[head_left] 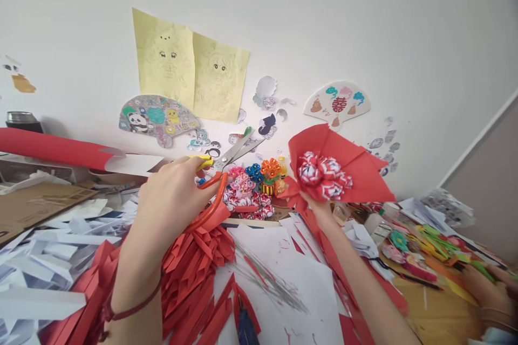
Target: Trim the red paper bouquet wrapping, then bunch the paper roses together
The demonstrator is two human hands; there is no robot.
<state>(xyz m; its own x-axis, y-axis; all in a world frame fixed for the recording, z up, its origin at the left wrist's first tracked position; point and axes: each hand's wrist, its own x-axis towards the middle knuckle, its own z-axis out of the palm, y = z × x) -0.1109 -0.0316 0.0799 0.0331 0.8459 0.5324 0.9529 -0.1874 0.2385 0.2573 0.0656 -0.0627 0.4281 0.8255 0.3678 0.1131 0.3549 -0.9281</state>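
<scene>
My left hand point(174, 194) is closed around orange-handled scissors point(218, 186). Their blades are spread apart and point up to the right, touching nothing I can see. A yellow piece with a green tip shows along the scissors, and I cannot make out what it is. In my right hand point(318, 210) is a small bouquet point(324, 172) of red-and-white paper flowers wrapped in red paper; its gathered base sits in the fingers. Beneath my left hand lie heaps of folded red paper strips point(190, 259). White paper point(299, 259) below carries thin wires point(271, 275).
White folded strips point(36, 264) pile up at the left, near cardboard point(44, 205) and a red paper roll point(52, 148). Small flower pots point(267, 178) stand against the wall. Another person's hands point(488, 285) work with green pieces at the right edge.
</scene>
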